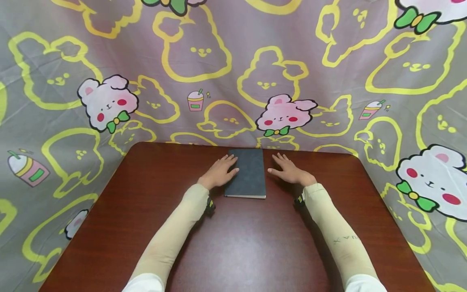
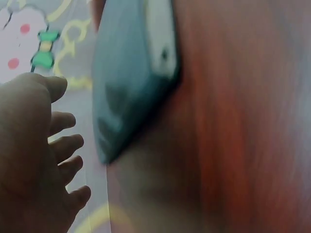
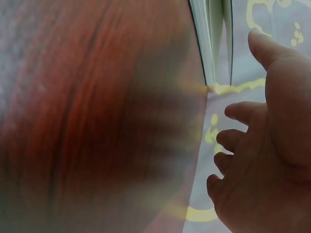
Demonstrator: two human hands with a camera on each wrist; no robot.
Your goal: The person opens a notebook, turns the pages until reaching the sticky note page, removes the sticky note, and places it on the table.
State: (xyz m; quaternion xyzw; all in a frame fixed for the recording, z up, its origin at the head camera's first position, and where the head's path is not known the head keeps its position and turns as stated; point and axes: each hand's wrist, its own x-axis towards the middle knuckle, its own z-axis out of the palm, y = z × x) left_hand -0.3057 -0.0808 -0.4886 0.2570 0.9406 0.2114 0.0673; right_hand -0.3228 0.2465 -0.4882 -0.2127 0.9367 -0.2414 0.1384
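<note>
A dark blue-grey notebook [image 1: 251,172] lies closed near the far edge of the table, its pale page edges facing me. My left hand [image 1: 219,172] is at its left side, fingers extended, with thumb and fingertips overlapping the cover in the head view. On the other side, my right hand [image 1: 290,171] is a short way off the notebook's right edge, fingers spread and straight, holding nothing. The left wrist view shows the notebook's corner [image 2: 121,73] beside the left hand [image 2: 29,150]. In the right wrist view, page edges [image 3: 208,39] show beyond the right thumb.
The reddish-brown wooden table [image 1: 251,243] has rounded far corners. A grey curtain [image 1: 219,44] with yellow outlines and cartoon animal heads hangs around its back and sides. Small dark wrist cameras [image 1: 210,206] sit below both cuffs.
</note>
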